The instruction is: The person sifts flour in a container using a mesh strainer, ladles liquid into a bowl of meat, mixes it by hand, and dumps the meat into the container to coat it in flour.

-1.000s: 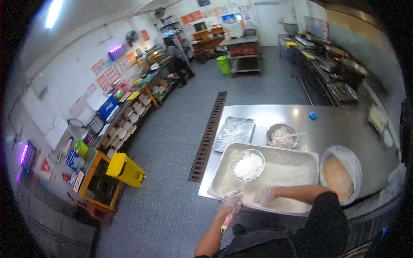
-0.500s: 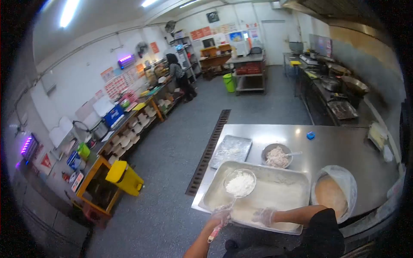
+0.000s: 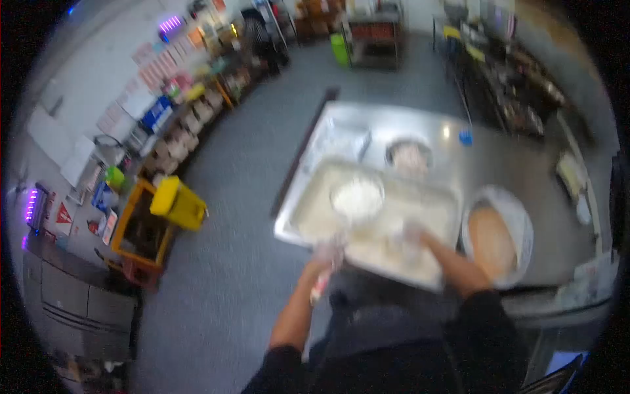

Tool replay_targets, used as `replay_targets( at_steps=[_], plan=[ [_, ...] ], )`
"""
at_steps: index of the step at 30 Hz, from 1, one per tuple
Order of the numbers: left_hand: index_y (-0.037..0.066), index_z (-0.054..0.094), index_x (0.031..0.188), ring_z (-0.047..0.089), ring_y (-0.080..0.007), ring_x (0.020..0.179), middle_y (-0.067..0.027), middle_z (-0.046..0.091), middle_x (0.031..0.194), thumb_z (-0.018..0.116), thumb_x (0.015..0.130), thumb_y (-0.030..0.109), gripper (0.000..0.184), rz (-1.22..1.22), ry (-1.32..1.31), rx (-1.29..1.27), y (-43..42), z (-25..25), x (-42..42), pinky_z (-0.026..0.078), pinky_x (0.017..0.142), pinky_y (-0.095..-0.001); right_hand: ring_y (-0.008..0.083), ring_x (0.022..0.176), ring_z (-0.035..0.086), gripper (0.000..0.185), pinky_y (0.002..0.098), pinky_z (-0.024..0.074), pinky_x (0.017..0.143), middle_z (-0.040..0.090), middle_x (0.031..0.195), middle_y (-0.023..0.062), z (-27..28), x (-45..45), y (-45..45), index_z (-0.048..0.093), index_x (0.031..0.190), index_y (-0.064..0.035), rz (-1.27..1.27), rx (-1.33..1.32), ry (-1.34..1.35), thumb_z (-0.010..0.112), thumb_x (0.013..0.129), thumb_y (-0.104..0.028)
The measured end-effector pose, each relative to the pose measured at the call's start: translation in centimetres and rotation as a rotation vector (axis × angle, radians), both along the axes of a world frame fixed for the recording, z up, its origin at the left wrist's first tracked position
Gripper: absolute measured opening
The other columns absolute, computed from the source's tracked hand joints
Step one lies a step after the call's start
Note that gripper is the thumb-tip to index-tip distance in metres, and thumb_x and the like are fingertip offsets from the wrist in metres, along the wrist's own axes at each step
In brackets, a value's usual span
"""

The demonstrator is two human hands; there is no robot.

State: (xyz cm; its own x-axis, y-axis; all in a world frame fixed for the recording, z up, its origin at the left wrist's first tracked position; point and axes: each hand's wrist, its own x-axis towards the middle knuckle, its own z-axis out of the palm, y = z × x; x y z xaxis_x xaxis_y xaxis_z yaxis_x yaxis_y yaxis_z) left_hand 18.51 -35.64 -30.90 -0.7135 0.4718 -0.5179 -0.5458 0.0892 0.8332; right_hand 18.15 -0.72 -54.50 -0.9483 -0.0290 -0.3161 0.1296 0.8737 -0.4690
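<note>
My left hand, in a clear glove, is closed round the red and white handle of a sieve heaped with white powder. The sieve is over the left part of a large metal tray with pale powder spread in it. My gloved right hand is inside the tray, right of the sieve; motion smears its fingers. Behind the tray a metal bowl holds a pale pinkish mass. A flat pan lies at the back left. Right of the tray is a plastic-lined tub with something orange-brown inside.
The steel table bears a small blue object. A yellow bin stands on the floor at the left. Another person is at the far left counter. Stoves and pans line the right wall.
The camera has tilted down, so the table sits higher in view. My right hand has shifted slightly within the tray. The sieve remains over the tray's left part.
</note>
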Motion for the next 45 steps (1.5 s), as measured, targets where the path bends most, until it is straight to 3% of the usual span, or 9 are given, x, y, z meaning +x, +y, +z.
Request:
replay_targets(
  at_steps=[2, 3, 5, 12, 16, 23, 37, 40, 45],
  plan=[
    [0.008, 0.049, 0.119, 0.047, -0.0092, 0.046, -0.0012, 0.055, 0.066, 0.048, 0.086, 0.009, 0.033, -0.126, 0.012, -0.058, -0.7, 0.1, 0.5, 0.037, 0.037, -0.0235, 0.0222, 0.073, 0.055, 0.053, 0.0392, 0.0452, 0.068, 0.058, 0.088, 0.0141, 21.9, 5.2, -3.8, 0.06, 0.088, 0.0014, -0.225, -0.241, 0.006, 0.068, 0.067, -0.046],
    [0.008, 0.049, 0.119, 0.047, -0.0092, 0.046, -0.0012, 0.055, 0.066, 0.048, 0.086, 0.009, 0.033, -0.126, 0.016, -0.05, -0.8, -2.6, 0.2, 0.037, 0.037, -0.0235, 0.0234, 0.084, 0.055, 0.055, 0.0393, 0.0443, 0.075, 0.058, 0.095, 0.0159, 23.0, 4.3, -3.5, 0.059, 0.093, 0.0021, -0.12, -0.827, 0.094, 0.066, 0.068, -0.047],
    [0.008, 0.046, 0.121, 0.048, -0.0093, 0.049, -0.002, 0.056, 0.07, 0.046, 0.087, 0.008, 0.034, -0.288, 0.523, 0.028, -0.5, -7.3, -1.0, 0.038, 0.038, -0.0232, 0.0266, 0.097, 0.052, 0.059, 0.0377, 0.0411, 0.085, 0.055, 0.107, 0.0184, 26.3, 2.9, -3.4, 0.054, 0.105, 0.0003, -0.05, -0.141, 0.214, 0.064, 0.07, -0.046],
    [0.013, 0.043, 0.124, 0.049, -0.0089, 0.055, 0.0008, 0.054, 0.072, 0.047, 0.087, 0.013, 0.037, -0.359, 0.517, 0.062, 1.9, -6.7, 1.5, 0.037, 0.04, -0.021, 0.0291, 0.107, 0.047, 0.056, 0.0362, 0.0361, 0.092, 0.051, 0.115, 0.0171, 32.6, 1.8, -7.3, 0.048, 0.117, -0.0034, -0.169, -0.292, 0.579, 0.062, 0.075, -0.039],
    [0.016, 0.045, 0.122, 0.049, -0.0085, 0.055, 0.0021, 0.053, 0.072, 0.042, 0.09, 0.019, 0.033, -0.601, 0.555, -0.382, 2.9, -1.5, 3.2, 0.038, 0.041, -0.0216, 0.019, 0.101, 0.051, 0.035, 0.0271, 0.0375, 0.089, 0.054, 0.112, 0.0124, 25.4, 2.2, -4.0, 0.048, 0.117, 0.0005, -0.434, -0.599, 0.813, 0.05, 0.086, -0.016],
    [0.011, 0.047, 0.118, 0.047, -0.0071, 0.05, 0.0012, 0.052, 0.066, 0.05, 0.087, 0.02, 0.033, 0.09, -0.22, 0.336, 3.4, 0.3, 6.4, 0.036, 0.039, -0.0203, 0.0251, 0.12, 0.036, 0.067, 0.0332, 0.0261, 0.102, 0.032, 0.134, 0.0177, 20.8, 1.8, -8.1, 0.029, 0.13, 0.003, -1.017, -1.878, 0.618, 0.037, 0.088, -0.048],
    [0.01, 0.047, 0.121, 0.043, -0.0072, 0.045, 0.0019, 0.051, 0.062, 0.05, 0.087, 0.024, 0.037, -0.042, 0.04, 0.149, 2.7, -1.4, 7.0, 0.037, 0.04, -0.0219, 0.0255, 0.125, 0.026, 0.07, 0.0373, 0.0165, 0.105, 0.029, 0.137, 0.0094, 24.8, 6.2, -10.0, 0.027, 0.134, -0.0074, -1.045, -1.699, 0.534, 0.026, 0.086, -0.058],
    [0.012, 0.046, 0.123, 0.046, -0.007, 0.048, 0.0001, 0.055, 0.068, 0.052, 0.086, 0.025, 0.04, -0.363, 1.001, -0.039, 2.5, -8.1, 6.0, 0.04, 0.041, -0.0198, 0.0237, 0.126, 0.026, 0.072, 0.0341, 0.0163, 0.105, 0.032, 0.135, 0.0101, 15.8, 5.0, -7.5, 0.028, 0.133, -0.0037, -0.862, -1.69, 0.753, 0.03, 0.086, -0.058],
    [0.008, 0.047, 0.12, 0.054, -0.0148, 0.089, -0.0062, 0.056, 0.109, 0.048, 0.087, 0.022, 0.036, -0.245, 0.482, -0.075, 1.8, -5.1, 4.9, 0.045, 0.077, -0.0287, 0.0297, 0.114, 0.042, 0.076, 0.0413, 0.0303, 0.099, 0.042, 0.126, 0.0153, 23.9, 5.0, -9.6, 0.033, 0.129, -0.003, -0.466, -2.255, 0.357, 0.029, 0.083, -0.063]
  ],
)
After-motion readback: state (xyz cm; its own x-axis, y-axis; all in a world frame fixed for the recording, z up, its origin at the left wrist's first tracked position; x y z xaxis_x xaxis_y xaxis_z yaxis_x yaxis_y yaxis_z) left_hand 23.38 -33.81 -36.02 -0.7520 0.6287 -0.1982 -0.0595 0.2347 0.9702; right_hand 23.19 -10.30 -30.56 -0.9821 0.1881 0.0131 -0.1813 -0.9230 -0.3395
